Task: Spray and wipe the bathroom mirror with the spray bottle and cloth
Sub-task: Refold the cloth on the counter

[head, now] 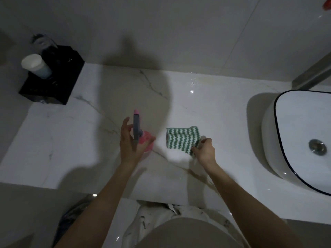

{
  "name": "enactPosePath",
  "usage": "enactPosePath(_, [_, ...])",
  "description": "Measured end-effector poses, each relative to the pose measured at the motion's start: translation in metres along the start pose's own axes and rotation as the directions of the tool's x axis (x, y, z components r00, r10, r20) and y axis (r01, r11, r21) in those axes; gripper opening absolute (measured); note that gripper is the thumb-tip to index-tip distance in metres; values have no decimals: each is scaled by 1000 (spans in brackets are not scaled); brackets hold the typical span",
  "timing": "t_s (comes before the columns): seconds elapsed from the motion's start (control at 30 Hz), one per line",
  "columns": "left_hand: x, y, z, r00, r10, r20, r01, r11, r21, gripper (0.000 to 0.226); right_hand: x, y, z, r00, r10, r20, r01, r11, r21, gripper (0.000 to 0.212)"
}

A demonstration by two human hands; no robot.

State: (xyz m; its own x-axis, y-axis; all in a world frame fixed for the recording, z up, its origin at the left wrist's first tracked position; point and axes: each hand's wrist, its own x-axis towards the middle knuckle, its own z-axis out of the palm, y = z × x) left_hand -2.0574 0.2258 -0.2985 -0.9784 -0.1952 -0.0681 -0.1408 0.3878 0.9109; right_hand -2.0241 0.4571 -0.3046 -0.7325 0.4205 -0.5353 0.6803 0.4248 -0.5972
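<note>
A pink spray bottle (pixel 146 142) with a grey trigger head stands on the white marble counter (pixel 53 149) near its middle. My left hand (pixel 129 140) is spread around the bottle, fingers straight on its left and thumb reaching across its front; no firm grip shows. A folded green-and-white zigzag cloth (pixel 182 138) lies to the right of the bottle. My right hand (pixel 204 149) pinches the cloth's near right corner. The mirror is not in view.
A white basin (pixel 268 140) with a dark rim and metal drain sits at the right. A black box (pixel 57 86) with a white cup (pixel 36 66) and a dark object on it stands at the back left. Grey wall tiles rise behind the counter.
</note>
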Motion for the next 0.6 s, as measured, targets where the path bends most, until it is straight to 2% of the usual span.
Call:
enactPosePath(0.07, [-16, 0, -1, 995, -72, -75, 75, 997, 33, 83, -2, 1, -3, 1000, -8, 5, 8, 1000, 14, 35])
enactPosePath(0.13, [-36, 3, -2, 978, -180, -108, 182, 983, 8, 49, -4, 2, -7, 1000, -10, 1, 10, 999, 45, 31])
enactPosePath(0.2, [-54, 1, -2, 966, -259, -11, 259, 962, 82, 19, -6, 3, -9, 1000, 0, -13, 1, 995, 99, 25])
enactPosePath(0.23, [-61, -2, -1, 963, -255, 81, 245, 962, 122, 13, -7, 4, -10, 1000, 7, -15, -5, 992, 126, 21])
enactPosePath(0.3, [-71, -3, 3, 932, -228, 283, 196, 971, 138, 10, -8, 5, -10, 1000, 21, -17, -17, 984, 177, 14])
enactPosePath(0.37, [-70, -1, 12, 905, -179, 387, 136, 981, 136, 2, -9, 7, -10, 999, 35, -6, -33, 975, 221, 12])
enactPosePath(0.6, [-46, 9, 56, 913, -122, 390, 70, 987, 146, 40, -14, 17, -12, 997, 51, 66, -73, 911, 407, 17])
